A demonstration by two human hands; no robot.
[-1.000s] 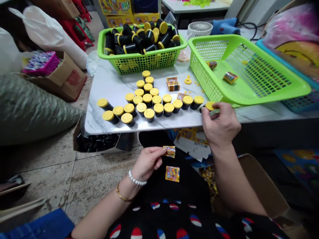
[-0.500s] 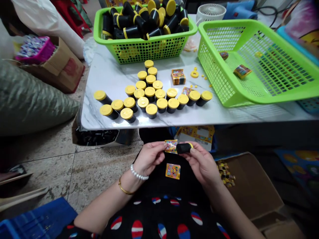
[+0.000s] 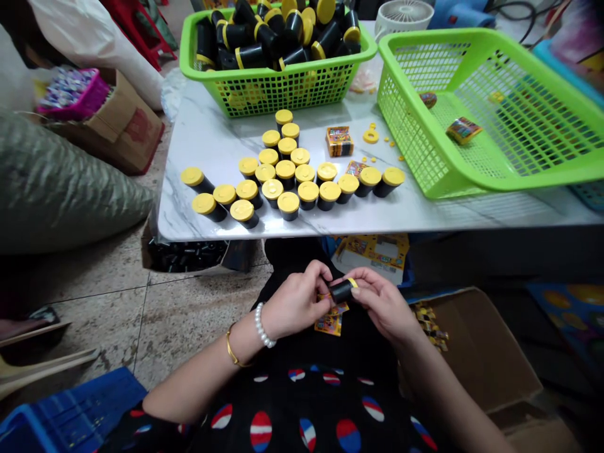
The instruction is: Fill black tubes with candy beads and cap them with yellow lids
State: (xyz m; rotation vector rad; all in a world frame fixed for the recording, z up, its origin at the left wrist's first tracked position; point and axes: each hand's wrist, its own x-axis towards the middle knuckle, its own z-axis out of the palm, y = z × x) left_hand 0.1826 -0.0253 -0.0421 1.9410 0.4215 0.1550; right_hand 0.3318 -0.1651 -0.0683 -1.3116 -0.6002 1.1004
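Observation:
My right hand [image 3: 380, 302] grips a small black canister [image 3: 340, 292] by its yellow-lidded end, tilted over my lap. My left hand [image 3: 299, 303] is curled at the canister's other end. Its thumb lies over a colourful orange printed label [image 3: 340, 307], mostly hidden by the thumb and canister. Whether the label sticks to the canister cannot be seen. Just below, on the dark cloth of my lap, lies another orange printed label [image 3: 330, 324], partly covered.
On the white table [image 3: 202, 229] stand several yellow-lidded black canisters [image 3: 285, 170] and a stack of printed pieces [image 3: 339, 141]. Behind them a green basket [image 3: 283, 75] is heaped with canisters. Another green basket [image 3: 453, 179] holds two wrapped pieces. An open cardboard box [image 3: 491, 352] sits at lower right.
My left hand has moved in to the canister's end, its fingers now curled around there. The label it pinched out flat is now mostly hidden below the canister, which has tilted.

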